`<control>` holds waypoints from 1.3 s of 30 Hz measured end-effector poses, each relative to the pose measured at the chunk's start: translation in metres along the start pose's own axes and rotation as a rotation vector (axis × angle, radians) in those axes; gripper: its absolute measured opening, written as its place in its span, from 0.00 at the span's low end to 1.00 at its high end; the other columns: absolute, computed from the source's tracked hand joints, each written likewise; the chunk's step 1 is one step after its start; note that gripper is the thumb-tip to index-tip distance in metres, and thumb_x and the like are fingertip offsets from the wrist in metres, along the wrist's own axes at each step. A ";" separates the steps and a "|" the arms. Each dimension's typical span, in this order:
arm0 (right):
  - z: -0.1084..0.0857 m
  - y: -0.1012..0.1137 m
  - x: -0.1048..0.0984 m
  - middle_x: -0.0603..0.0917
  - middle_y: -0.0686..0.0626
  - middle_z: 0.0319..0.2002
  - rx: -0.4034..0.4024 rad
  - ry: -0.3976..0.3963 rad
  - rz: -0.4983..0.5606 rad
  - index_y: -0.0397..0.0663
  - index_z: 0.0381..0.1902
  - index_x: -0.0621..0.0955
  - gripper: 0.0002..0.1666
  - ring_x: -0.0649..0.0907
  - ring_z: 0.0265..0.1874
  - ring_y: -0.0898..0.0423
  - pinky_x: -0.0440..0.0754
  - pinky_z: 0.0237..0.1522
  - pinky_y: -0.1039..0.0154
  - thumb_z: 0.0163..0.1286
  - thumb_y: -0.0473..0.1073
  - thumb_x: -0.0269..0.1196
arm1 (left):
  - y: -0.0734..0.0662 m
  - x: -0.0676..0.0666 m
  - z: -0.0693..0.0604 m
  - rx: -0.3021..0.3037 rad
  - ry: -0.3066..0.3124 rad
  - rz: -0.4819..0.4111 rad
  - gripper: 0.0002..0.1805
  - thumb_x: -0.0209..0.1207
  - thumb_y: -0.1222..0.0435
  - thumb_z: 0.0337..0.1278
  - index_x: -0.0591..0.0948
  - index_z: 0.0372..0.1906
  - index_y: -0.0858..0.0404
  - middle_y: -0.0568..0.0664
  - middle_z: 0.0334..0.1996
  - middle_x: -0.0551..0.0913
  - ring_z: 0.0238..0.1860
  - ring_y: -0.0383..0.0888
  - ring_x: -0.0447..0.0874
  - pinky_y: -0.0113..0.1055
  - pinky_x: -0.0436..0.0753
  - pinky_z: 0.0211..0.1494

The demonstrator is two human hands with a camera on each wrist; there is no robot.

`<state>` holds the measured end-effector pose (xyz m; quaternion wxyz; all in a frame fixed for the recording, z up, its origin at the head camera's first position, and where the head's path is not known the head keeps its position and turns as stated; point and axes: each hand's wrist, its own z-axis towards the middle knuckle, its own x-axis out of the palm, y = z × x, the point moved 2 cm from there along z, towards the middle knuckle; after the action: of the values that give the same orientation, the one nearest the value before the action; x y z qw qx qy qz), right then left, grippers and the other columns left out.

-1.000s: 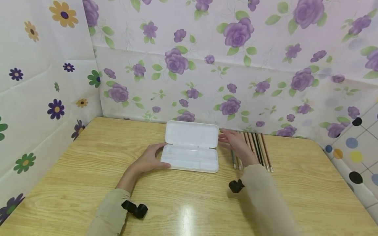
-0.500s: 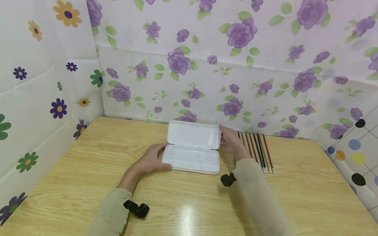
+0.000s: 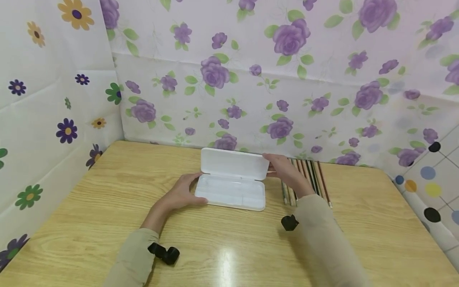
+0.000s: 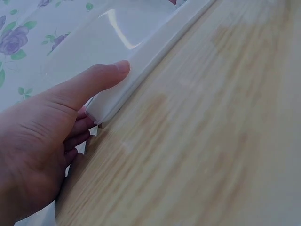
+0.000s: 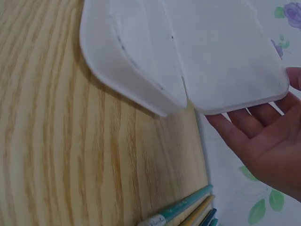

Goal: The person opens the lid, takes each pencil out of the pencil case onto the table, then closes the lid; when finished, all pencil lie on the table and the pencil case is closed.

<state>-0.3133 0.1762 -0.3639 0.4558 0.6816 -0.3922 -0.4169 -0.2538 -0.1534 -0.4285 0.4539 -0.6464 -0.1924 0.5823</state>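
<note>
A white plastic pencil case [image 3: 229, 193] lies open on the wooden table, its shallow compartments facing up. My left hand [image 3: 183, 192] grips its left end; in the left wrist view the thumb [image 4: 110, 75] rests on the near rim and the other fingers are partly hidden behind the end. The lid [image 3: 233, 164] stands tilted up at the back. At its right end my right hand [image 3: 285, 169] holds the lid, fingertips [image 5: 244, 122] along the edge in the right wrist view, the thumb near the far corner.
Several pencils [image 3: 312, 179] lie side by side to the right of the case, partly hidden by my right hand and forearm. A flowered sheet [image 3: 251, 99] hangs close behind the table's back edge, and another covers the left side.
My right hand has come from beside the lid onto its right end. The lid has tilted up further toward me. My left hand stays on the case.
</note>
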 end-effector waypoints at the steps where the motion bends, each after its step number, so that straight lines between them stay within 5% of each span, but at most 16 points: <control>1: -0.002 -0.002 -0.002 0.75 0.41 0.51 -0.018 0.025 -0.019 0.34 0.71 0.62 0.36 0.78 0.49 0.48 0.73 0.59 0.50 0.77 0.56 0.48 | 0.000 0.000 0.000 -0.008 0.009 -0.007 0.53 0.76 0.53 0.39 0.64 0.72 0.65 0.62 0.69 0.62 0.70 0.60 0.53 0.58 0.54 0.69; 8: -0.015 -0.010 -0.009 0.73 0.35 0.61 -0.135 0.195 -0.061 0.30 0.65 0.70 0.34 0.75 0.59 0.43 0.71 0.61 0.50 0.77 0.54 0.51 | 0.003 -0.003 -0.003 -0.057 0.072 0.001 0.55 0.74 0.52 0.43 0.58 0.73 0.67 0.65 0.71 0.56 0.71 0.62 0.49 0.60 0.54 0.68; 15: -0.031 -0.014 -0.010 0.74 0.46 0.63 -0.179 0.190 -0.224 0.44 0.60 0.79 0.28 0.69 0.65 0.46 0.63 0.66 0.45 0.71 0.56 0.59 | 0.001 -0.002 0.000 -0.054 0.074 0.003 0.56 0.74 0.51 0.43 0.57 0.73 0.69 0.66 0.71 0.55 0.71 0.62 0.48 0.58 0.54 0.69; 19: -0.036 -0.020 -0.002 0.77 0.50 0.61 -0.219 0.202 -0.281 0.51 0.59 0.81 0.25 0.71 0.64 0.47 0.63 0.65 0.43 0.67 0.54 0.64 | 0.000 0.000 0.002 0.022 0.072 -0.045 0.53 0.74 0.55 0.44 0.59 0.71 0.72 0.67 0.68 0.61 0.70 0.62 0.55 0.54 0.58 0.70; 24: -0.043 -0.021 0.012 0.74 0.49 0.64 -0.307 0.228 -0.363 0.49 0.60 0.80 0.25 0.70 0.65 0.48 0.65 0.63 0.43 0.66 0.50 0.66 | -0.001 0.001 0.004 0.137 0.068 -0.173 0.43 0.77 0.62 0.39 0.71 0.65 0.66 0.55 0.57 0.76 0.61 0.52 0.72 0.47 0.65 0.67; 28: -0.047 -0.020 0.024 0.71 0.47 0.66 -0.370 0.223 -0.444 0.48 0.61 0.79 0.27 0.64 0.69 0.47 0.61 0.65 0.42 0.65 0.51 0.66 | 0.001 0.000 0.004 0.164 0.053 -0.212 0.39 0.78 0.65 0.37 0.76 0.61 0.61 0.49 0.53 0.80 0.55 0.49 0.75 0.49 0.68 0.64; 39: -0.052 -0.027 0.029 0.68 0.46 0.68 -0.436 0.213 -0.568 0.46 0.58 0.80 0.28 0.64 0.69 0.46 0.63 0.65 0.45 0.61 0.49 0.70 | 0.002 0.000 0.005 0.086 0.045 -0.181 0.48 0.79 0.62 0.34 0.70 0.66 0.69 0.56 0.58 0.76 0.59 0.52 0.71 0.50 0.63 0.67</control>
<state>-0.2512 0.1724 -0.3831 0.4948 0.6896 -0.0398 -0.5272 -0.2587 -0.1527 -0.4291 0.5361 -0.6192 -0.2146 0.5321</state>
